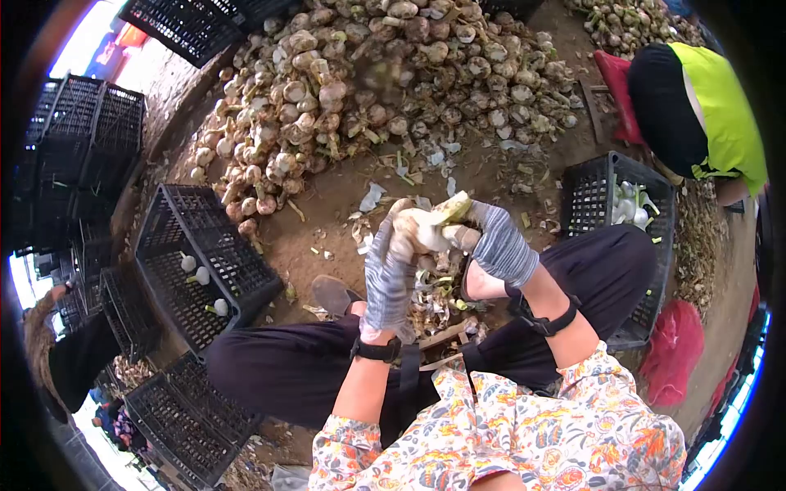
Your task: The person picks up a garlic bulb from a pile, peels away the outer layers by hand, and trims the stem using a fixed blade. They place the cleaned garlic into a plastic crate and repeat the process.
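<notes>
A pale garlic bulb (429, 235) with a cut green stem is between my two hands, over the ground in front of my knees. My left hand (388, 266), in a grey striped glove with bare fingertips, is wrapped around the bulb's left side. From the right, my right hand (501, 244), gloved the same way, closes its fingers and thumb on the bulb near the stem. Part of the bulb is hidden by the fingers. Peeled skins and scraps (434, 303) lie on the ground below my hands.
A large garlic heap (368, 90) rises ahead. Black crates stand at left (209, 258) and right (589, 196), with white trimmed bulbs inside. Stacked crates (78, 139) are at far left. Another person in a yellow-green top (720, 106) sits at right, near a red sack (671, 352).
</notes>
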The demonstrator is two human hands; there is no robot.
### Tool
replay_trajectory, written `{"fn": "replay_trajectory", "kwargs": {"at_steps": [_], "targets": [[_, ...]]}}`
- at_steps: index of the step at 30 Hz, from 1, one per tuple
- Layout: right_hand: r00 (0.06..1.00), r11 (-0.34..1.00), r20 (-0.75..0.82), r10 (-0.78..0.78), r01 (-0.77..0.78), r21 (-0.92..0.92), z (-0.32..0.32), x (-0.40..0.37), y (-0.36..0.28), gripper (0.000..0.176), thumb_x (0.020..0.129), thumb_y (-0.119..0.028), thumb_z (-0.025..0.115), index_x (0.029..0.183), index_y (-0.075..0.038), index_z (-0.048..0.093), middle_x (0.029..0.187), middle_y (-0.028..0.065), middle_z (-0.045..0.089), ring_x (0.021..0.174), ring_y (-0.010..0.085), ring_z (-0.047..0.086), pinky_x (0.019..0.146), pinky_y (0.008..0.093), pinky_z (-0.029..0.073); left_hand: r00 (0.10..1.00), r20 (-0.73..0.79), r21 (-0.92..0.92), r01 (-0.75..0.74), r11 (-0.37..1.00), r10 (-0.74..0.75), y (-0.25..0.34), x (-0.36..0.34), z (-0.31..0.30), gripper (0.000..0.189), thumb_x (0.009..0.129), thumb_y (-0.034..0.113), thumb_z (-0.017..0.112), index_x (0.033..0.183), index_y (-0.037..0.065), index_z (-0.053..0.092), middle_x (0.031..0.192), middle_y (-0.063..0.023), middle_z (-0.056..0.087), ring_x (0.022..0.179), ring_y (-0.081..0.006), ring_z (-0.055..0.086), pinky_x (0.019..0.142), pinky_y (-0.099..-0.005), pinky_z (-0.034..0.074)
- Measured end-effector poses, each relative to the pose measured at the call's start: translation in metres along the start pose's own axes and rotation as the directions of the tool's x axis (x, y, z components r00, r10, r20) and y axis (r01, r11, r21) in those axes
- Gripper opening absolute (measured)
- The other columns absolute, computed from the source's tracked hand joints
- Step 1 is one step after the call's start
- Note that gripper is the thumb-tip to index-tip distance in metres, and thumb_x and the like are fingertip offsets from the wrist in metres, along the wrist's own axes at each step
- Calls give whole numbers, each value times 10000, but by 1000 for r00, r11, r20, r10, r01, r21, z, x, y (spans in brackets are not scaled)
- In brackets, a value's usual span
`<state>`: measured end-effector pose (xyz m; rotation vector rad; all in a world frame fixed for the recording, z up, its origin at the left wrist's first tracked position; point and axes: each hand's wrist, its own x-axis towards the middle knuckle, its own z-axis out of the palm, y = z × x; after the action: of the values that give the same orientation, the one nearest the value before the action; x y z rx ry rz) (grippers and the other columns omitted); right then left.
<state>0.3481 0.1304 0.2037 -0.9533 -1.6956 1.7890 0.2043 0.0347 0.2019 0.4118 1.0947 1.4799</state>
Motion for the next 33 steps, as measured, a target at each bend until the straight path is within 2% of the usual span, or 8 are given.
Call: {"fn": "replay_trajectory", "kwargs": {"at_steps": [5,10,12,13,17,20,25,33], "targets": [[947,885,120,-298,321,-337,16,-9,9,237,727,-62,589,954,6,607,803,178,592,756,319,588,672,362,472,915,-257,-161,278,947,-312,-14,26,-21,602,847,610,379,964,60,594,766,-69,617,598,-148,588,538,-252,503],[986,975,27,163,-165,147,25,-10,11,237,739,-51,543,961,-3,609,781,124,598,720,246,592,664,330,477,746,-386,231,648,726,-543,13,28,-27,581,877,556,377,890,31,625,699,-53,628,568,-128,595,489,-230,467],[997,999,-71,38,-39,-23,26,-10,13,250,735,-43,529,970,0,603,822,123,588,743,244,583,682,326,474,929,-251,649,-48,759,273,4,15,-22,312,869,293,484,1012,39,595,832,-55,574,696,-169,569,591,-254,469],[985,978,-145,-97,67,-198,25,-9,15,263,732,-35,514,978,3,598,862,121,578,765,242,574,699,321,472,775,-59,761,-373,530,629,-1,11,-18,243,865,162,538,1073,43,579,899,-56,547,760,-190,555,642,-266,469],[930,877,-2,-367,345,-333,25,-5,15,263,756,-24,508,1012,14,552,1002,129,541,911,218,548,773,299,461,989,-24,392,-124,912,145,5,-1,3,281,792,92,645,1053,21,566,1004,-60,530,934,-139,524,833,-269,441],[999,882,54,2,-27,470,33,-10,16,241,815,-79,545,1034,21,540,1012,81,571,907,165,565,780,266,471,960,34,559,-249,791,278,-5,5,-17,238,771,42,647,1002,21,595,1000,-60,516,845,-122,535,741,-245,453],[994,935,-103,44,-5,355,22,-4,26,209,834,-129,520,978,18,558,949,107,603,830,175,586,784,287,472,970,-53,416,-196,888,239,-12,3,-34,170,768,72,664,930,41,623,990,-58,537,847,-127,539,772,-255,446],[812,180,226,538,-372,910,-7,8,58,203,839,-172,506,919,3,572,777,104,603,649,203,576,530,328,483,991,100,-245,-59,968,85,-1,-2,-44,269,742,195,715,948,63,603,1000,-48,551,854,-140,555,750,-265,465]]}}
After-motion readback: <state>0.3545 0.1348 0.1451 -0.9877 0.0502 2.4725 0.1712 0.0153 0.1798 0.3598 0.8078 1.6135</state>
